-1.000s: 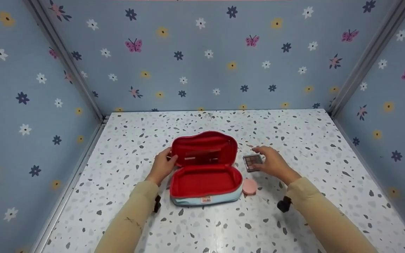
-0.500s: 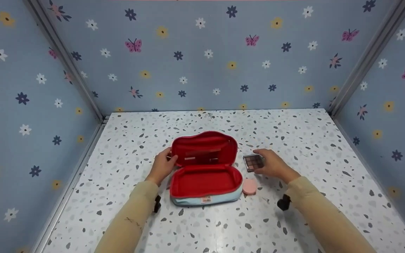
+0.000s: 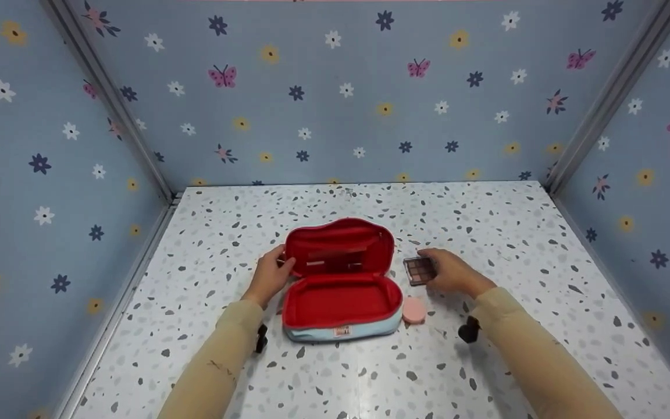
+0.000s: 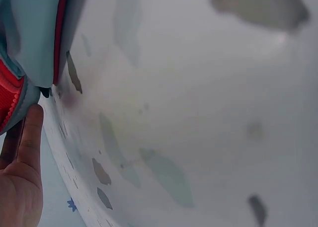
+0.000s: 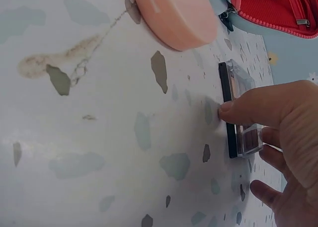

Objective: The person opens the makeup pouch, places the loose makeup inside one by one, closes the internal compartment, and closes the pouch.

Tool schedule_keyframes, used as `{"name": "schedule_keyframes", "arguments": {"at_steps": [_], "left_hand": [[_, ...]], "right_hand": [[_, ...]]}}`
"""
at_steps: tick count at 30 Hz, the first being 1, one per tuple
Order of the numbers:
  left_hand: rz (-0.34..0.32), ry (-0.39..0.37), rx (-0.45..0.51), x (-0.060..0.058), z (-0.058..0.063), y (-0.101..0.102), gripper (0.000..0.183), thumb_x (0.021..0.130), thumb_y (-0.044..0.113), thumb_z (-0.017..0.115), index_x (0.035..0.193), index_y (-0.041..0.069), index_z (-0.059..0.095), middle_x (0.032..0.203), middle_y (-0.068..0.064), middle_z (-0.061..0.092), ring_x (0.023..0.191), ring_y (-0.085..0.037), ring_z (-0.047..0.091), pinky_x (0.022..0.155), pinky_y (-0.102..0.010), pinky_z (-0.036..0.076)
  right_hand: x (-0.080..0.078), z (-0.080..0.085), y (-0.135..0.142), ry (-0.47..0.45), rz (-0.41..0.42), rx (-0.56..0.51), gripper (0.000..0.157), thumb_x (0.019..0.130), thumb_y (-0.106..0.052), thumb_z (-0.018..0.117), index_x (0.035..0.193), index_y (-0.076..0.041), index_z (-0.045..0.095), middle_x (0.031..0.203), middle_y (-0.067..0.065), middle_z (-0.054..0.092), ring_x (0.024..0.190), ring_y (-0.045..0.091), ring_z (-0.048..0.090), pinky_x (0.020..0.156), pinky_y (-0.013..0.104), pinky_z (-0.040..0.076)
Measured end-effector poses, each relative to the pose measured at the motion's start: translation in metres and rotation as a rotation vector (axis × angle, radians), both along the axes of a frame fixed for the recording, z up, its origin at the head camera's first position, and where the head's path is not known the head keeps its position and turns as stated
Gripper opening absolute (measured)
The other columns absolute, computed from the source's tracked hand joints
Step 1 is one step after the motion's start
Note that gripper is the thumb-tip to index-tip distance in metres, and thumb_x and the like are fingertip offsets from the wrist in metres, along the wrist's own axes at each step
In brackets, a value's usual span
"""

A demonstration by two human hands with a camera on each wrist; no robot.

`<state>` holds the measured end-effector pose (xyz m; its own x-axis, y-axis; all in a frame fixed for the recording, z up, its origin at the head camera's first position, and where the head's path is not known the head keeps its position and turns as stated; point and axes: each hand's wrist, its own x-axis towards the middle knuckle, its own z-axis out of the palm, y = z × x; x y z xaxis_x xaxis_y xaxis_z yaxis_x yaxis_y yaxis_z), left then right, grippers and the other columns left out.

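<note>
A cosmetic bag (image 3: 370, 330), light blue outside and red inside, lies unzipped with its lid (image 3: 341, 232) raised. My left hand (image 3: 267, 278) holds the lid's left edge, thumb on the inner side and fingers behind; the left wrist view catches only part of this hand (image 4: 24, 187) at the bag's edge. To the right of the bag, an eyeshadow palette (image 3: 417, 272) with a clear cover lies on the table. My right hand (image 3: 456, 274) grips the palette, with the thumb along its near edge and the fingers at its far side, as the right wrist view shows.
A round pink compact (image 3: 413, 310) sits beside the bag's right front corner, close to the palette. The speckled white table (image 3: 486, 221) is enclosed by flowered blue panels (image 3: 335, 93) at the back and both sides.
My right thumb has slid from the top of the palette to its near edge, and the fingers have closed in on it. The left hand and bag stay put.
</note>
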<state>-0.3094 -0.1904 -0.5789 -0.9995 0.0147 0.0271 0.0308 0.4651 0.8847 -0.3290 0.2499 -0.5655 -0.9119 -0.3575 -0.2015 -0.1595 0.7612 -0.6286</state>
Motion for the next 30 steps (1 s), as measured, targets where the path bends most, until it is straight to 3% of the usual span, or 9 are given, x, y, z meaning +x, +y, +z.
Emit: {"name": "schedule_keyframes", "arguments": {"at_steps": [8, 19, 30], "left_hand": [[-0.004, -0.002, -0.015, -0.001, 0.0, 0.001, 0.034, 0.11, 0.01, 0.061, 0.144, 0.007, 0.066, 0.116, -0.016, 0.074, 0.105, -0.026, 0.07, 0.093, -0.038, 0.06], [0.005, 0.009, -0.009, -0.002, -0.002, -0.001, 0.031, 0.11, 0.009, 0.061, 0.14, 0.006, 0.068, 0.112, -0.017, 0.074, 0.102, -0.026, 0.07, 0.089, -0.035, 0.059], [0.005, -0.044, -0.02, -0.002, -0.001, -0.001, 0.035, 0.112, 0.014, 0.059, 0.145, 0.011, 0.064, 0.121, -0.014, 0.072, 0.11, -0.026, 0.067, 0.096, -0.04, 0.059]], "right_hand": [[-0.004, -0.004, 0.002, 0.02, 0.018, 0.012, 0.083, 0.08, 0.006, 0.075, 0.158, 0.005, 0.048, 0.149, 0.023, 0.063, 0.138, 0.039, 0.059, 0.123, 0.059, 0.044], [-0.004, -0.008, 0.006, 0.141, 0.056, 0.062, 0.078, 0.078, -0.013, 0.09, 0.145, 0.012, 0.06, 0.13, 0.026, 0.07, 0.123, 0.04, 0.066, 0.115, 0.058, 0.051], [0.003, 0.0, 0.011, 0.082, -0.013, 0.03, 0.084, 0.077, -0.018, 0.092, 0.15, 0.008, 0.057, 0.134, 0.022, 0.067, 0.125, 0.037, 0.064, 0.117, 0.058, 0.049]]}}
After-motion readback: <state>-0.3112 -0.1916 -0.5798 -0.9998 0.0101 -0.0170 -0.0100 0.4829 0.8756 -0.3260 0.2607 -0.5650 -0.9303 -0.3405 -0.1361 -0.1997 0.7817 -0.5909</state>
